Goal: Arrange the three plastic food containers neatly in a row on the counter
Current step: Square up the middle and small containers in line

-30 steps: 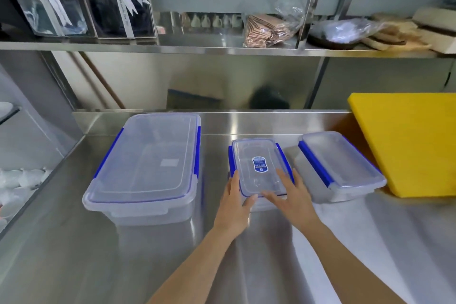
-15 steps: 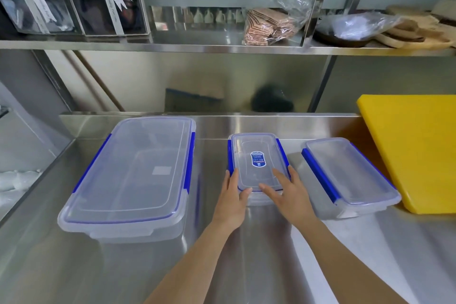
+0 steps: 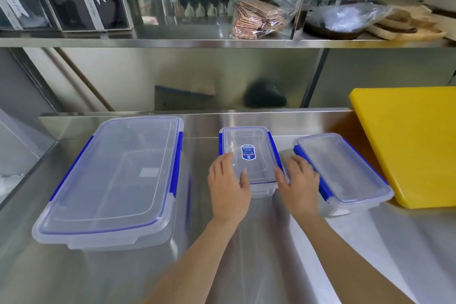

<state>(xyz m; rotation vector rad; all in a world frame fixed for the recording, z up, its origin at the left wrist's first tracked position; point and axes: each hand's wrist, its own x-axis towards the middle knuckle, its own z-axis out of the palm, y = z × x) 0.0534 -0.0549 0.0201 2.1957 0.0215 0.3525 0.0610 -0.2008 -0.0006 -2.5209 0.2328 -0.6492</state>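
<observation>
Hands bracket the small middle container [image 3: 250,157], left hand [image 3: 228,186] and right hand [image 3: 299,184] spread flat on its near corners without really gripping, and its long axis already runs front-to-back, unlike the right container [image 3: 341,168], which sits skewed nearest the right hand.

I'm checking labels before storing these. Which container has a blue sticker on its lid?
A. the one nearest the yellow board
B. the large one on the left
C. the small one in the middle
C: the blue sticker sits on the lid of the small middle container, between the left hand and right hand.
</observation>
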